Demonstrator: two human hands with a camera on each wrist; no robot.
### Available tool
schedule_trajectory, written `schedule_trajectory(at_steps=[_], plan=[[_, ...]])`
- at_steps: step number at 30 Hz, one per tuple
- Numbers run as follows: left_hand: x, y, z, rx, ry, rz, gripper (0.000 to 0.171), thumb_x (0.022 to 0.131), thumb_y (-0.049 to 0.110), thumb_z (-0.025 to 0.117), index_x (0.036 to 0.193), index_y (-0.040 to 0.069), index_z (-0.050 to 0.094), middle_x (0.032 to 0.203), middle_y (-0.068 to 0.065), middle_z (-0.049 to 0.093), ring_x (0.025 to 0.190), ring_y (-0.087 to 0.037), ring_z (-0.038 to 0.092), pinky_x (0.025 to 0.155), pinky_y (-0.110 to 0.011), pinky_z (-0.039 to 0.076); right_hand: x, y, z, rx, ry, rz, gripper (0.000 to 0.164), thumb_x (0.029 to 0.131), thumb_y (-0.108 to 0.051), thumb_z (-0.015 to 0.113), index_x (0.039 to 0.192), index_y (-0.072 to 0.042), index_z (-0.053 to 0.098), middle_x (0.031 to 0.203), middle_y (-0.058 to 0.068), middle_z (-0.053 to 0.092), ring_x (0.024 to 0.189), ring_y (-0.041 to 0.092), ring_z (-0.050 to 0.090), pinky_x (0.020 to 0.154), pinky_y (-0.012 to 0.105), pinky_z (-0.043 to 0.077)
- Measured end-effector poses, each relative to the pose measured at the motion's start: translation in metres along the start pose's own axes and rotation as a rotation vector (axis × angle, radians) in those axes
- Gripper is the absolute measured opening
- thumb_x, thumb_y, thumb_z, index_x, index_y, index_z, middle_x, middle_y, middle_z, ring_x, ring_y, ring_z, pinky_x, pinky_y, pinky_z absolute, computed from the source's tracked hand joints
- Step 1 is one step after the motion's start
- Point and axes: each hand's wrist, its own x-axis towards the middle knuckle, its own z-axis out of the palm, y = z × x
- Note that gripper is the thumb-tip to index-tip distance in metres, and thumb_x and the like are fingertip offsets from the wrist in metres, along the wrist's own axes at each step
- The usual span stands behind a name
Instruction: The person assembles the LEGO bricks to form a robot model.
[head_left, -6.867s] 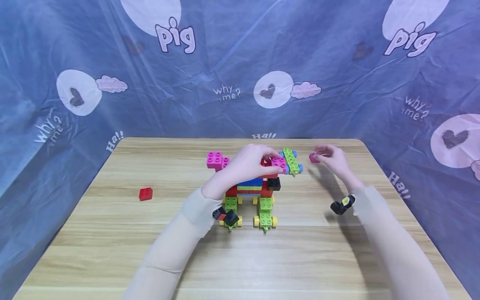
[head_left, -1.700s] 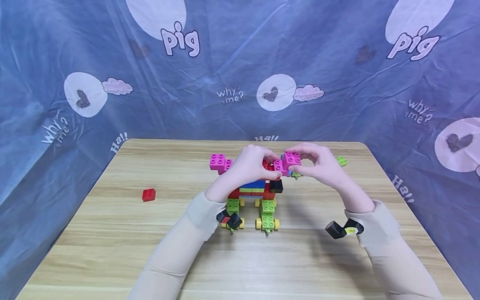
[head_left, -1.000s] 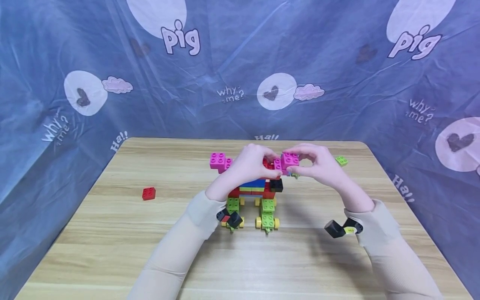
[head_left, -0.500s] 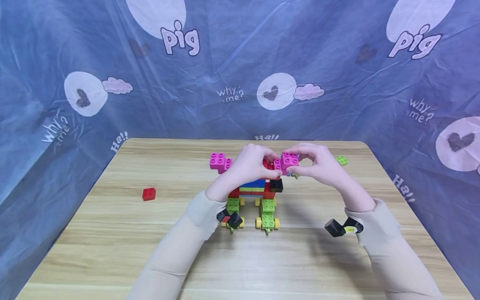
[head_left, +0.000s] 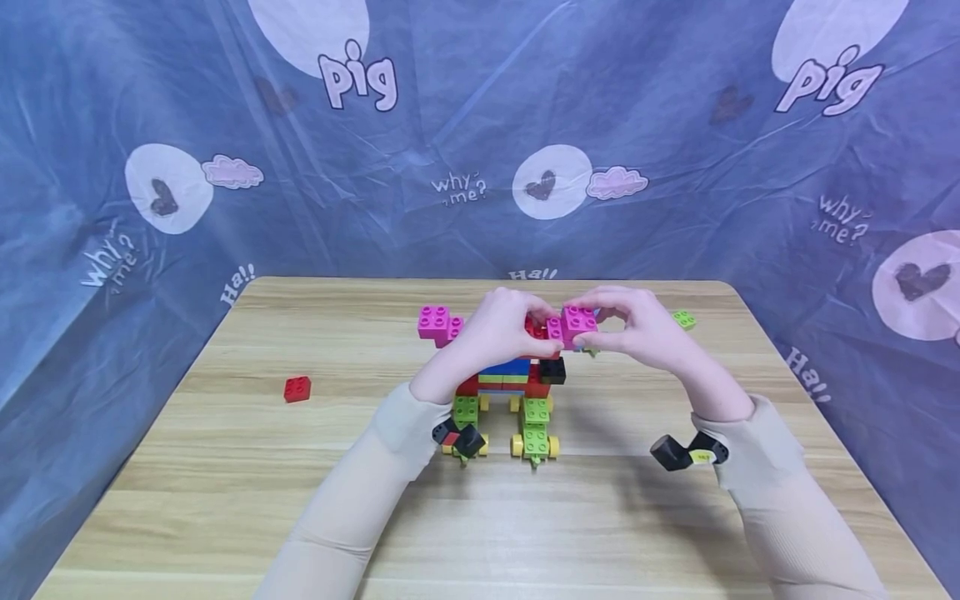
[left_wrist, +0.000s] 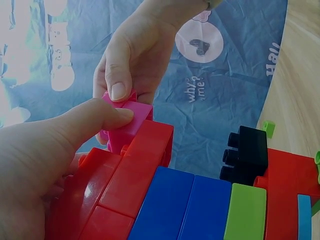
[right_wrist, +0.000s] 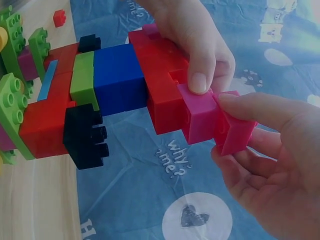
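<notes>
A figure of toy building bricks stands mid-table, with blue bricks (head_left: 512,367) in its body and green legs (head_left: 536,412) on yellow wheels. My left hand (head_left: 498,329) grips its top red layer (left_wrist: 145,150) from above, the thumb on a pink brick (right_wrist: 197,117) at the right end. My right hand (head_left: 637,329) pinches another pink brick (head_left: 580,321) between thumb and fingers. That brick sits offset on the first one, against its studs. A black brick (head_left: 552,371) juts out below. Behind the right hand, the green-and-blue piece is mostly hidden.
A loose red brick (head_left: 297,389) lies on the wooden table (head_left: 225,467) at the left. Toward the back right lies a small green brick (head_left: 684,320). More pink bricks (head_left: 435,322) form the figure's left end. A blue printed cloth (head_left: 420,225) hangs behind the table.
Since the oldest frame, my right hand has brought the pink brick leftward from beside the figure onto its right end. Over the last second, both hands have stayed almost still.
</notes>
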Motion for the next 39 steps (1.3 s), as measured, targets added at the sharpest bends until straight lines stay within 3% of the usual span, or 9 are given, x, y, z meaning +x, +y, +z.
schedule_trajectory(at_steps=[13, 21, 28, 39], plan=[[-0.0002, 0.0004, 0.0003, -0.003, -0.004, -0.007, 0.045, 0.079, 0.034, 0.078, 0.117, 0.011, 0.070, 0.110, -0.001, 0.072, 0.097, -0.011, 0.066, 0.080, -0.018, 0.052, 0.0020, -0.0030, -0.0015, -0.005, -0.035, 0.022, 0.037, 0.080, -0.007, 0.077, 0.116, -0.003, 0.068, 0.111, 0.010, 0.070, 0.093, 0.003, 0.059, 0.080, 0.021, 0.051], [0.0008, 0.0007, 0.0004, 0.011, -0.003, -0.011, 0.047, 0.079, 0.035, 0.078, 0.118, 0.010, 0.069, 0.112, -0.002, 0.072, 0.100, -0.012, 0.066, 0.085, -0.021, 0.053, 0.0020, -0.0010, -0.0023, -0.028, -0.028, -0.007, 0.038, 0.079, -0.007, 0.077, 0.116, -0.002, 0.069, 0.110, 0.010, 0.070, 0.091, 0.004, 0.059, 0.075, 0.020, 0.051], [-0.0003, 0.0007, 0.0000, 0.013, 0.011, -0.001, 0.046, 0.079, 0.036, 0.078, 0.117, 0.011, 0.070, 0.110, -0.002, 0.072, 0.097, -0.011, 0.066, 0.083, -0.021, 0.053, 0.0023, -0.0012, -0.0027, -0.068, -0.029, -0.026, 0.036, 0.080, -0.007, 0.076, 0.115, -0.002, 0.069, 0.110, 0.010, 0.070, 0.100, 0.018, 0.062, 0.079, 0.024, 0.052], [-0.0005, 0.0009, -0.0003, 0.009, 0.015, 0.005, 0.045, 0.079, 0.035, 0.078, 0.116, 0.011, 0.070, 0.109, -0.002, 0.073, 0.094, -0.011, 0.066, 0.080, -0.019, 0.052, 0.0014, -0.0008, -0.0010, -0.126, -0.003, -0.057, 0.038, 0.077, -0.006, 0.079, 0.113, -0.002, 0.069, 0.105, 0.009, 0.071, 0.088, 0.012, 0.060, 0.074, 0.022, 0.050]])
